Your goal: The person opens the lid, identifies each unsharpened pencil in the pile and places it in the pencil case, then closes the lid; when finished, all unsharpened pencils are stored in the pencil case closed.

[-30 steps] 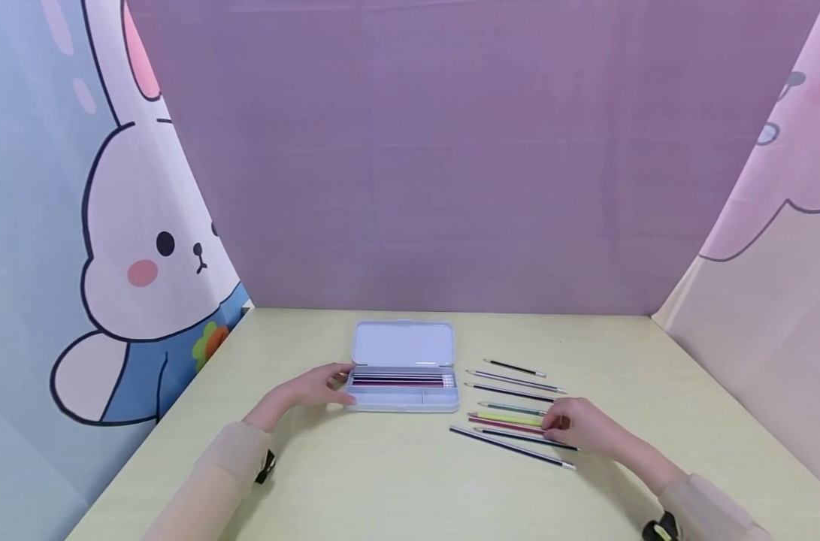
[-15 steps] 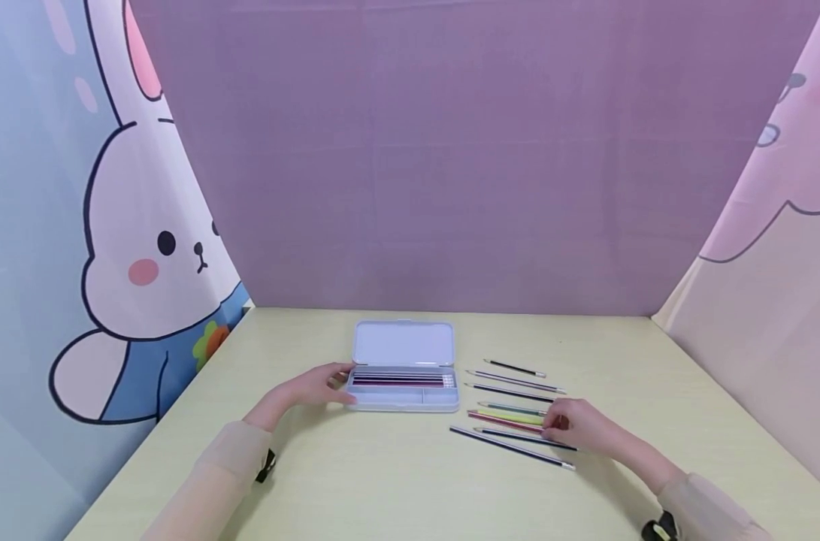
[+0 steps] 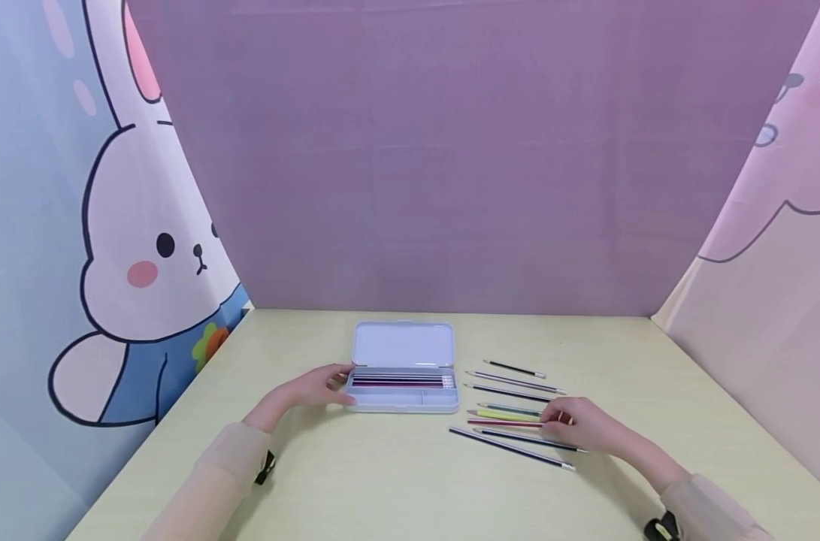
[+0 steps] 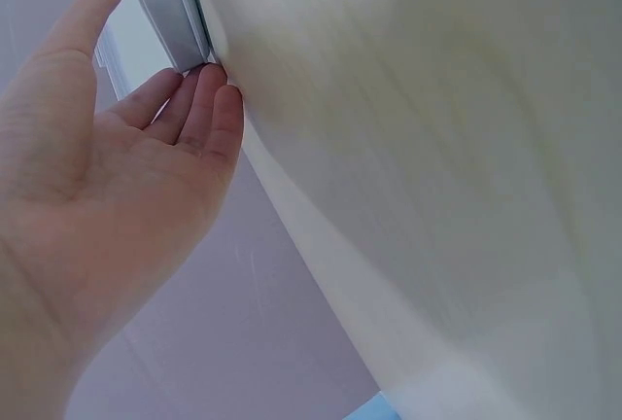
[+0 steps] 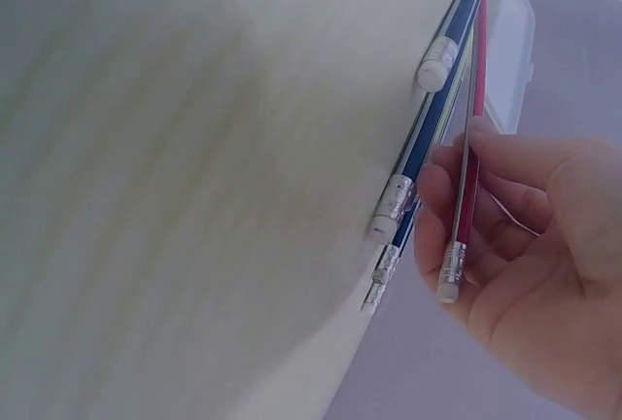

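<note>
A white pencil case (image 3: 389,397) lies with its lid (image 3: 403,345) tipped back, several pencils (image 3: 399,381) in its rear compartment. My left hand (image 3: 315,385) holds the case's left end, thumb at the front corner and fingers at the back. In the left wrist view, the fingertips (image 4: 228,99) touch the case's end (image 4: 170,12). My right hand (image 3: 582,426) pinches a red striped pencil (image 5: 468,201) between thumb and fingers near its eraser end. Close beside it lie a yellow pencil (image 3: 500,415), a green one (image 3: 504,408) and a dark one (image 3: 524,439).
Behind these, a short black pencil (image 3: 514,368) and two longer striped pencils lie in a loose row. Another striped pencil (image 3: 511,448) lies nearest the front. The pale table (image 3: 382,481) ends at a purple curtain (image 3: 416,165); cartoon-printed cloths hang at both sides.
The red pencil's eraser end has risen slightly in my right hand, so the pencil lies more level in the head view. My left hand and the case have stayed put.
</note>
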A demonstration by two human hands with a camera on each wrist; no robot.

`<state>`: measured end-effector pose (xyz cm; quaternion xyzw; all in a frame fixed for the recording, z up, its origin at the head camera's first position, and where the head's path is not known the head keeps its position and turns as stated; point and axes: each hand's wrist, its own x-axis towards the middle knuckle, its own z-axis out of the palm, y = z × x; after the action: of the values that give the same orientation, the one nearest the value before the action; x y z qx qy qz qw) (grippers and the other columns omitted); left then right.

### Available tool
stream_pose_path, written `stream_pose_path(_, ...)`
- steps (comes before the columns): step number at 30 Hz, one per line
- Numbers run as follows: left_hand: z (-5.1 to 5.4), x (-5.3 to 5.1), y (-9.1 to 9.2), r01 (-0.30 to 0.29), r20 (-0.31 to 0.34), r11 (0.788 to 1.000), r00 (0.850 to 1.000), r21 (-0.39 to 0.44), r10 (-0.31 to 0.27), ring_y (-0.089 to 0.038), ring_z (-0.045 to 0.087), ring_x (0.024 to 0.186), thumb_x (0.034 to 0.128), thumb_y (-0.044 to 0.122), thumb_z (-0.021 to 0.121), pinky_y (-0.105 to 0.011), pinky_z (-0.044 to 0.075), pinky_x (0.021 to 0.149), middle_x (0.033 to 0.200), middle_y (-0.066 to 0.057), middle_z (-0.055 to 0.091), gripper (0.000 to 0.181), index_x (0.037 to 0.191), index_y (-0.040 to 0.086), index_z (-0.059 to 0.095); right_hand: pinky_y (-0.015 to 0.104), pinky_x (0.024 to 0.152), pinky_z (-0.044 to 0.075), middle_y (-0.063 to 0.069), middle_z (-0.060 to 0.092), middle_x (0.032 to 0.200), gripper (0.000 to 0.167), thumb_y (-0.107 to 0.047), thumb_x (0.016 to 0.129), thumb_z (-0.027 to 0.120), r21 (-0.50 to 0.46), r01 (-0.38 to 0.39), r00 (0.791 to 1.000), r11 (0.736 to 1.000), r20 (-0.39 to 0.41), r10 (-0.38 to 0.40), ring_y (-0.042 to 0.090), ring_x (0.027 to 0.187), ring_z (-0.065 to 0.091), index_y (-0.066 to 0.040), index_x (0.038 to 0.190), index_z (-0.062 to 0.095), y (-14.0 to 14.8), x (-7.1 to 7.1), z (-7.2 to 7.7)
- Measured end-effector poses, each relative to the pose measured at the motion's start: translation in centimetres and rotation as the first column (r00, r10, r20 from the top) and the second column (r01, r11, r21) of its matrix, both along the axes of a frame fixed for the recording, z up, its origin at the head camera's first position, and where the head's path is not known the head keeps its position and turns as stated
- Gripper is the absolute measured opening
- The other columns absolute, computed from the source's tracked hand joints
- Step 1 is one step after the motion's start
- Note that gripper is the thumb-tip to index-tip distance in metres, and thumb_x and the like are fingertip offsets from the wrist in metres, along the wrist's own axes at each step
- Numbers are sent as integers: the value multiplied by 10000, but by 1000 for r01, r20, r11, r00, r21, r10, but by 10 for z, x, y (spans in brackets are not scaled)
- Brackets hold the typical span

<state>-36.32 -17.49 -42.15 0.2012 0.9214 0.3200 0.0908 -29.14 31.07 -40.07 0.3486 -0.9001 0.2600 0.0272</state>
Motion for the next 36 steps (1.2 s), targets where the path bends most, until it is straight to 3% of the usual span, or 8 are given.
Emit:
stream_pose_path(15, 2, 3, 2, -13, 14, 1000, 1000, 15, 13, -300, 495, 1168, 806, 313, 735, -497, 404, 1002, 1311, -152, 519, 752, 1411, 29, 392, 195, 573, 455, -50, 624, 834, 79, -116, 905, 603, -26, 81, 997, 996, 2, -81, -31, 695, 495, -83, 939, 666, -2, 1, 3)
stream_pose_path(23, 2, 3, 0, 8, 5, 1000, 1000, 19, -8, -314, 496, 1166, 805, 328, 734, -496, 413, 994, 1312, -170, 515, 767, 1409, 7, 384, 189, 560, 457, -37, 593, 790, 119, -42, 837, 657, -56, 62, 998, 996, 37, -60, -31, 666, 489, -51, 956, 653, -6, 0, 8)
stream_pose_path(36, 3, 3, -2, 20, 7, 1000, 1000, 19, -20, -321, 496, 1175, 800, 349, 736, -492, 415, 994, 1334, -175, 500, 786, 1409, 2, 379, 195, 561, 444, -50, 595, 808, 111, -94, 844, 673, -37, 83, 996, 996, 44, -81, 3, 660, 468, -100, 956, 671, -25, -7, 18)
